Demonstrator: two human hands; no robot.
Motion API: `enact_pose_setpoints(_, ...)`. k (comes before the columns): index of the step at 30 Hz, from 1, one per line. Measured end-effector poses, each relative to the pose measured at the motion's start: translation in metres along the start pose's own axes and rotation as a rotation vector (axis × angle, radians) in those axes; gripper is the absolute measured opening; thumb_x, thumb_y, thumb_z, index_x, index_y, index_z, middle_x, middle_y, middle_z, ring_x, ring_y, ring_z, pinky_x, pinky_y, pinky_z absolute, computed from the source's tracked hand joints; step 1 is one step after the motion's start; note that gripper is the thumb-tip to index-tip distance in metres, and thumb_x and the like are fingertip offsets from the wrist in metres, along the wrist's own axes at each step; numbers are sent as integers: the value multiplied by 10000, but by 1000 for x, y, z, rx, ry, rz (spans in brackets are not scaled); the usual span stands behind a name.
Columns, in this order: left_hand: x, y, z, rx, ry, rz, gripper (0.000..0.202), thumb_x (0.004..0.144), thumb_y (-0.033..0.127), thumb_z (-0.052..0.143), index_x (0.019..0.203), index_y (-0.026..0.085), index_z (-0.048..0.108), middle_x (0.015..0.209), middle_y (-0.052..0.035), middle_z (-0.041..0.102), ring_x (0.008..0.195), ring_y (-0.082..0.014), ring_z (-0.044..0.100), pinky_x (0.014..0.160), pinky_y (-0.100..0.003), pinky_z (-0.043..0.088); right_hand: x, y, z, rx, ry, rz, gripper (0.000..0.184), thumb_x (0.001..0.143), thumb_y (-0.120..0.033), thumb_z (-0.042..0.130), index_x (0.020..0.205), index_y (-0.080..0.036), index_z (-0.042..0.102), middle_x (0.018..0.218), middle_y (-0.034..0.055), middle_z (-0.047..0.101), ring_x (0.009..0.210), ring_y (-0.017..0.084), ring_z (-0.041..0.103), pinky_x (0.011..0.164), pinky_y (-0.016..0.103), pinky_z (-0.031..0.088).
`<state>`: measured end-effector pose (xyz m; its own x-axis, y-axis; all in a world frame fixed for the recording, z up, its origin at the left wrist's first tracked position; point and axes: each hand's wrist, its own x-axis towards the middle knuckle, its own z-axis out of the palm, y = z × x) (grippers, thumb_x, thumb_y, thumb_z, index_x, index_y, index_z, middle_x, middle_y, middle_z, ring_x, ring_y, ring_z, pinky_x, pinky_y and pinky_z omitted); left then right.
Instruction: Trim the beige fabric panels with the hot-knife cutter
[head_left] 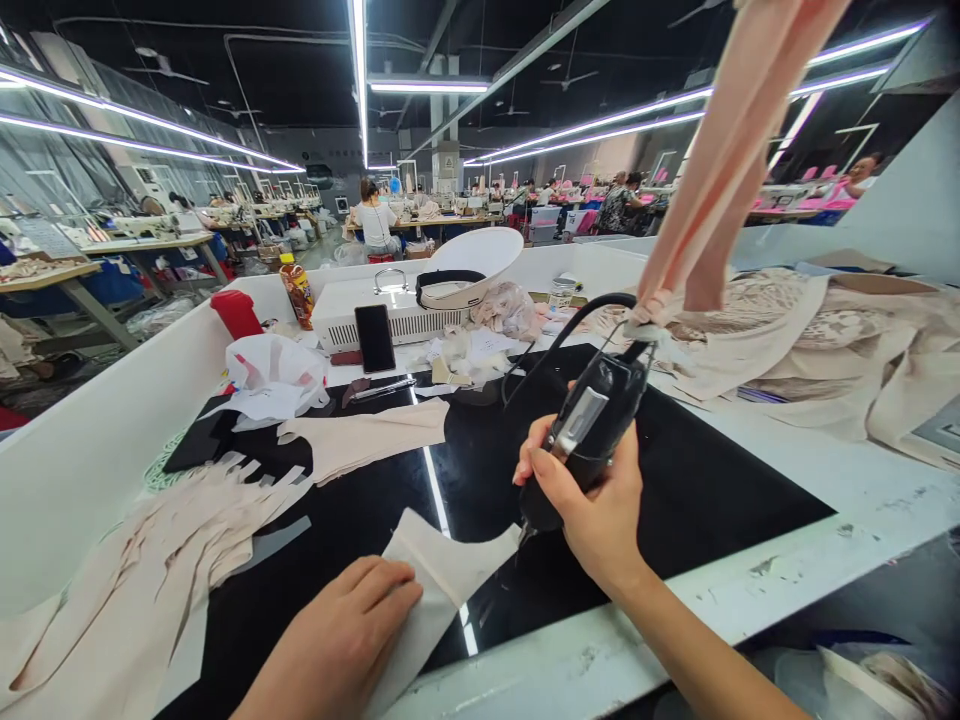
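1. The cloth piece (450,565), pale and pointed, lies low in the middle of the frame on a black sheet (720,500).
2. The left hand (337,635) covers its left part, the fingers (390,580) close together and laid on the cloth; the thumb is hidden.
3. The right hand (604,510), right of centre, has its fingers wrapped around a black tool (589,420). The tool's tip is at the cloth piece's right corner; whether they touch, I cannot tell.
4. A pink strip (720,170) runs from the top edge down to the tool's upper end, where a black cord (555,345) also joins.
5. Left of centre lie a folded cloth (375,435) and, at lower left, a heap of cloth strips (142,580).
6. Containers: a white plastic bag (274,375) showing red patches, contents unclear; a yellow-capped bottle (298,292); and a vented white box (352,310), its inside hidden, with a sun visor (480,262) on top.
7. A phone (375,338) leans against the box.
8. More cloth (810,340) is piled on the white tabletop (795,560) at right.
9. Behind, at upper centre, a person in white (375,220) sits with their back turned.
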<state>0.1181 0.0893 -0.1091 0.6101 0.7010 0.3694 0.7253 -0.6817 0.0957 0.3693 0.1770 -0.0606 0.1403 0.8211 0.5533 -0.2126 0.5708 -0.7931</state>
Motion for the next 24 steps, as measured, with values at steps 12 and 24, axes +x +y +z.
enact_pose_setpoints(12, 53, 16, -8, -245, -219, -184, 289, 898, 136, 760, 1148, 211, 638, 1162, -39, 705, 1106, -231, 700, 956, -363, 598, -8, -5, 13, 79, -25, 38, 324, 880, -193, 757, 1088, -280, 524, 827, -59, 655, 581, 118, 613, 547, 261, 554)
enact_pose_setpoints(24, 75, -6, 18, -386, -410, -91, 736, 804, 387, 884, 1433, 229, 537, 1411, -134, 641, 1547, -355, 306, 1189, -749, 201, -10, -4, 26, 107, -4, 86, 374, 841, -184, 757, 1120, -282, 528, 854, -45, 660, 590, 124, 632, 571, 270, 581)
